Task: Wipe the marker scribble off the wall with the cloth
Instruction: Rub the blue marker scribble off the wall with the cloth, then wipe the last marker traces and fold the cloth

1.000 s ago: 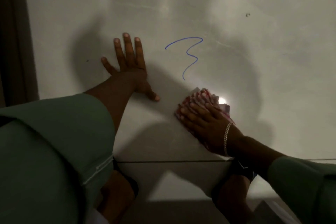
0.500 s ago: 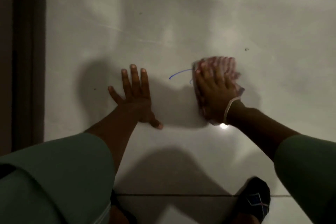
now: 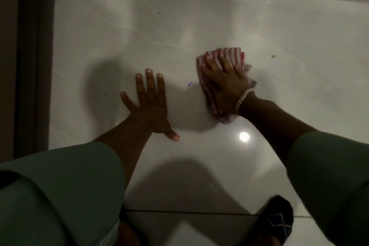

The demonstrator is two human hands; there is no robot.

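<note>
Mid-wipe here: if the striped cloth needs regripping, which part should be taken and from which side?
Probably the bunched lower corner of the cloth, approached from below by the right hand. That corner pokes out past the wrist, loose and lifted, while the rest lies pinned flat against the wall under the palm. The top edge is flat too, so harder to pinch. The left hand is braced flat on the wall.

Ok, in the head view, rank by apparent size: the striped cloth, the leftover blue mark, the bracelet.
1. Striped cloth, though the right hand covers much of it.
2. Bracelet.
3. Blue mark, only a tiny dash.
</note>
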